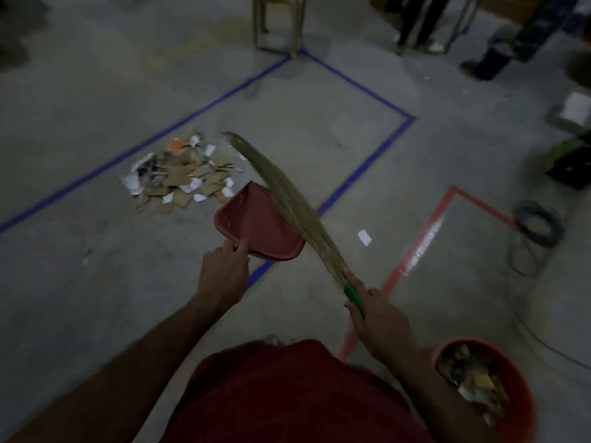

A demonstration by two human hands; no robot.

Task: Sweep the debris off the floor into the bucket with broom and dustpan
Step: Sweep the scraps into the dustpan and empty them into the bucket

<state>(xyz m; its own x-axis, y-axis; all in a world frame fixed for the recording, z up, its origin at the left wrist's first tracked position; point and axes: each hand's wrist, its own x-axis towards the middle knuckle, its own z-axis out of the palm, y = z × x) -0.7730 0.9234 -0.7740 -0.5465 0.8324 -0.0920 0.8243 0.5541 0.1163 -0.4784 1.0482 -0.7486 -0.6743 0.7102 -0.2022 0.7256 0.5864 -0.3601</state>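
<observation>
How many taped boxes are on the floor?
2. A blue tape box surrounds the debris pile, and a red tape box lies to its right, near the bucket. Both run out of view.

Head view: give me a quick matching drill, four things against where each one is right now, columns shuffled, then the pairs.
Things:
1. dustpan
2. broom
3. debris pile
4. bucket

Places:
A. on the floor inside the blue tape
B. held by the left hand
C. at the person's right side, part filled with scraps
D. gripped at its green handle by the right hand

Pairs: 1-B, 2-D, 3-A, 4-C
</observation>
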